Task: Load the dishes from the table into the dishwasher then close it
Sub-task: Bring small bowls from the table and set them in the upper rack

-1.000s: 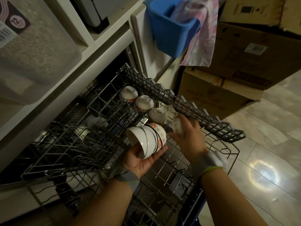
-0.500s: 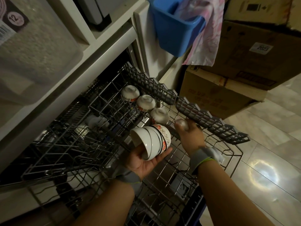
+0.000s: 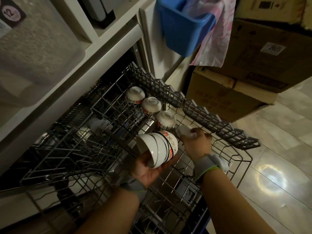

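The dishwasher's upper wire rack is pulled out below me. Three small flowered bowls sit upside down in a diagonal row along its right side, under the grey fold-down shelf. My left hand holds a stack of several nested white bowls on its side over the rack's middle. My right hand grips a fourth small bowl, pressed down into the rack just after the third one in the row.
A blue plastic bin with a pink cloth hangs above the rack's far end. Cardboard boxes stand to the right on the tiled floor. A clear container sits on the white counter at left.
My right hand has lowered the small bowl from above the rack down into the row beside the third bowl. The stack in my left hand has barely moved.
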`<action>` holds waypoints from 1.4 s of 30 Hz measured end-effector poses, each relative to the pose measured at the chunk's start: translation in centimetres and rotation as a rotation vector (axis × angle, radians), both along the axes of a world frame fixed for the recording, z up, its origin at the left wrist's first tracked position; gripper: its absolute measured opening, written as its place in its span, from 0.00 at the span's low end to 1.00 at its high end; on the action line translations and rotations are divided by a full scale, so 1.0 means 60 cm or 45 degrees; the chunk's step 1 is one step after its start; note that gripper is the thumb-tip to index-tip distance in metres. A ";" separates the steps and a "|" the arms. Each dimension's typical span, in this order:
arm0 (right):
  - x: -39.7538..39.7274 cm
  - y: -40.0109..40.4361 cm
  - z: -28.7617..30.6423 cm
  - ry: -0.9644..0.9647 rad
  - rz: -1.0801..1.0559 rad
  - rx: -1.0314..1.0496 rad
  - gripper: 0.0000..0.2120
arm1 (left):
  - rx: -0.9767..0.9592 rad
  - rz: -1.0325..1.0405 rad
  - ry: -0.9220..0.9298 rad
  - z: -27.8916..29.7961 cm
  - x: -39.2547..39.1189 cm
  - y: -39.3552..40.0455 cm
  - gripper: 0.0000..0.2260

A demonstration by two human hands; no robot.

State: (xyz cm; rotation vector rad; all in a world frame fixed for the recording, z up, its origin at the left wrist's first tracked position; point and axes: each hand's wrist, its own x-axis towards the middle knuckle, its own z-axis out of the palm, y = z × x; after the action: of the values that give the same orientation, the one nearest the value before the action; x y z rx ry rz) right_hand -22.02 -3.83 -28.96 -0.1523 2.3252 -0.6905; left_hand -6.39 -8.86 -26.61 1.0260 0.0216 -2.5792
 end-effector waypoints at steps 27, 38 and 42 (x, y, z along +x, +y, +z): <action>0.000 -0.003 0.020 -0.013 0.261 -0.037 0.31 | -0.041 -0.034 0.092 0.009 0.002 0.000 0.36; 0.004 0.016 0.047 0.098 0.442 -0.109 0.26 | -0.072 -0.050 0.106 0.003 -0.001 0.006 0.34; 0.015 0.050 0.086 -0.308 0.218 -0.719 0.09 | -0.100 -0.052 0.162 0.018 -0.009 0.004 0.32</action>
State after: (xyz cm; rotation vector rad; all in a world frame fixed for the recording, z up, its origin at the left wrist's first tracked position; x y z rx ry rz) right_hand -21.10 -0.84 -23.79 -0.4863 1.8136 -1.1896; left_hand -6.92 -8.60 -25.56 0.8421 -0.0680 -2.6558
